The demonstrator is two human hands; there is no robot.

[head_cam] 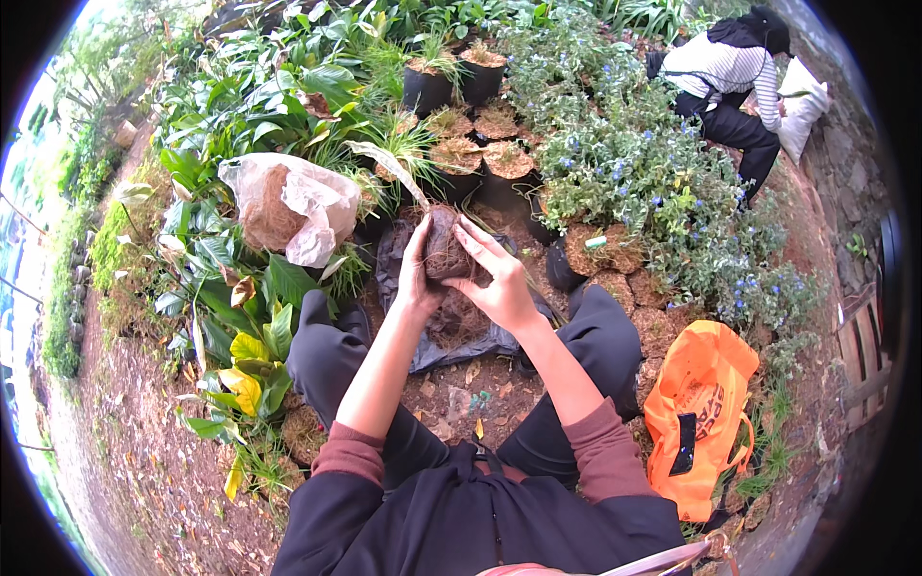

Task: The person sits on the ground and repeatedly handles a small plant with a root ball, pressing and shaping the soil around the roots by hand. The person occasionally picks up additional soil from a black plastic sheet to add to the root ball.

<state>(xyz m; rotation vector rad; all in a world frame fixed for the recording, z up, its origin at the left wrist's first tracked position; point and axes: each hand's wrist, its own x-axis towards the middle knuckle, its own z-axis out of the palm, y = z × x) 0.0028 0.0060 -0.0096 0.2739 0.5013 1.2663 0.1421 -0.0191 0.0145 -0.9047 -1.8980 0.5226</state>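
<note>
Between my palms is a brown root ball (444, 248) wrapped in fibre, with a pale, mottled long leaf (392, 167) rising from its top toward the upper left. My left hand (416, 270) cups its left side. Against its right side lie the fingers of my right hand (493, 270), with the thumb across the lower front. Below the hands, a black plastic sheet (439, 354) lies on the soil between my knees, with loose coconut fibre (457, 324) on it. The fibre partly hides behind my wrists.
A clear plastic bag of fibre (274, 209) rests on leafy plants at left. Black pots (427, 90) stand ahead. Blue-flowered shrubs (612, 129) spread at right. An orange bag (691, 403) with a phone (684, 443) lies by my right knee. Another person (727, 86) bends over a white sack (801, 111).
</note>
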